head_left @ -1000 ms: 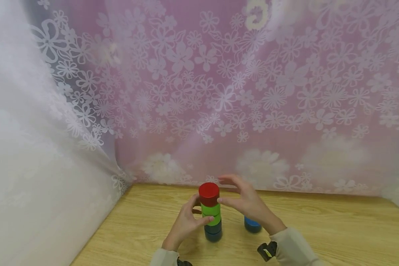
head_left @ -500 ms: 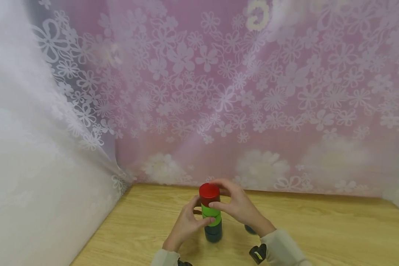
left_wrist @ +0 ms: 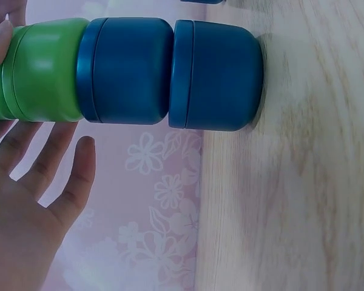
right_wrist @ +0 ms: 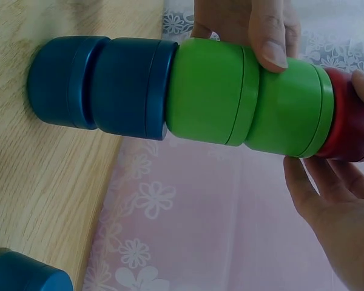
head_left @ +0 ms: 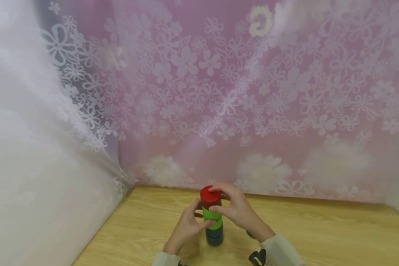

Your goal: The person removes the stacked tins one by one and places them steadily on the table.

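Right hand [head_left: 236, 207]: fingers clamped round red jar [head_left: 207, 194], tower's top. Left hand [head_left: 185, 226]: fingers pinching upper green jar [right_wrist: 291, 112] just beneath. Tower [head_left: 214, 234] upright between hands, right nearer top; base on desk [head_left: 319, 232], short of far edge.

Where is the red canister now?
Low in the head view, just right of centre, the red canister sits atop a green canister, held by the right hand.
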The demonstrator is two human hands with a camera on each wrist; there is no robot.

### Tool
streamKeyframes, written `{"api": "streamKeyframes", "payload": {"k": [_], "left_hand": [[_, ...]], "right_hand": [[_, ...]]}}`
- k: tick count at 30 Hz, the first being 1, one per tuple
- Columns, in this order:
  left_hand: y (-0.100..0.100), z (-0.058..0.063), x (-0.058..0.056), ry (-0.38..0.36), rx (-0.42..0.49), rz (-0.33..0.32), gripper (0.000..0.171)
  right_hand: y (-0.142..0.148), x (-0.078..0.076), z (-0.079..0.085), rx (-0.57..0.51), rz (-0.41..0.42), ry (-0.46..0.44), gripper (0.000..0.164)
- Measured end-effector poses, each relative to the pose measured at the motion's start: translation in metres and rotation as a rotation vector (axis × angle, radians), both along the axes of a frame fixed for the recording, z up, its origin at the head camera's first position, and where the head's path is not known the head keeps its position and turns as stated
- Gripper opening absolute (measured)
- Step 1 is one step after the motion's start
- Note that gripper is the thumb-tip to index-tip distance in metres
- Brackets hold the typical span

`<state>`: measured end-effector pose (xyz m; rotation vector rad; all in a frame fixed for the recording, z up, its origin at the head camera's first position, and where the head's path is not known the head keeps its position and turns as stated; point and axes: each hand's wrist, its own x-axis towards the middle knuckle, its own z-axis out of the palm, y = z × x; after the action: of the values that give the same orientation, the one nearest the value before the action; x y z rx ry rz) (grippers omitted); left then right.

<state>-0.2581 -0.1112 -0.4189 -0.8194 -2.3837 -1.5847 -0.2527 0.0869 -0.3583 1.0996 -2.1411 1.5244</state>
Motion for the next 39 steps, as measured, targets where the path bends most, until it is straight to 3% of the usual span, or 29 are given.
{"api": "streamKeyframes", "payload": {"k": [11, 23, 27, 39], "left_hand": [[-0.001, -0.001, 0.000, 0.004, 0.000, -0.013, 0.062], [0.002, -0.002, -0.001, 0.034, -0.021, -0.001, 0.063], [0.002, -0.003, 0.000, 0.017, -0.021, 0.010, 0.064], [0.002, 0.002, -0.002, -0.023, -0.021, 0.008, 0.066]], "right_hand": [[0.005, 0.002, 0.001, -0.036, 0.000, -0.052, 0.043], [0.017, 0.003, 0.002, -0.030, -0.049, -0.020, 0.042], [0.021, 0.004, 0.001, -0.039, -0.067, -0.056, 0.043], [0.038, 0.003, 0.004, 0.002, -0.136, -0.030, 0.042]]}}
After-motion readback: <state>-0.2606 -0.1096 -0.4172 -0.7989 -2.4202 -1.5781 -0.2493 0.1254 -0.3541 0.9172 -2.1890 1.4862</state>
